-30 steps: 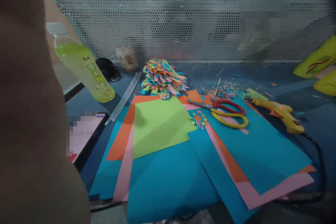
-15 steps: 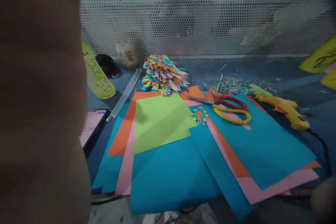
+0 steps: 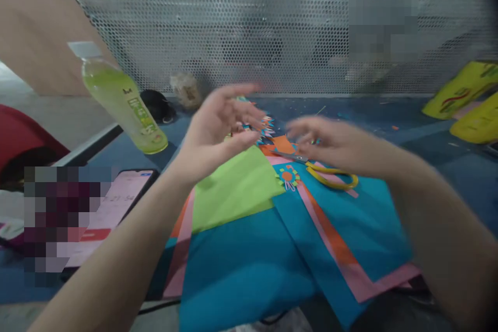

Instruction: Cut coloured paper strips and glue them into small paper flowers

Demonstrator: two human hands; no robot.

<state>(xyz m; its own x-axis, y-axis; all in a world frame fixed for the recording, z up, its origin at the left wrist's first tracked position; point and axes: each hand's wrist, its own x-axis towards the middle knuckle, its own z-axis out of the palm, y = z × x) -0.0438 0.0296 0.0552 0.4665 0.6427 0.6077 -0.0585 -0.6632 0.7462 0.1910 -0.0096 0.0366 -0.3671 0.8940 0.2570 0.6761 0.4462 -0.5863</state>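
Note:
My left hand (image 3: 223, 129) is raised over the green paper (image 3: 233, 187), fingers apart and holding nothing, in front of the pile of fringed coloured paper (image 3: 267, 125). My right hand (image 3: 327, 140), blurred by motion, hovers above the scissors (image 3: 334, 177) with its fingers bent and spread; nothing shows in it. The scissors lie on blue paper (image 3: 358, 218), their red handle hidden behind my right hand. A small paper flower (image 3: 288, 176) with an orange centre rests between the green and blue sheets.
At the left a green drink bottle (image 3: 120, 104) leans beside a lit phone (image 3: 116, 197). A black round object (image 3: 155, 105) and a wrapped item (image 3: 185, 91) stand behind. Yellow packages (image 3: 462, 93) lie at the far right. A perforated metal panel (image 3: 233, 10) closes the back.
My left hand has moved from close before the camera to over the papers. My right hand has come in from the lower right corner. The view has shifted slightly.

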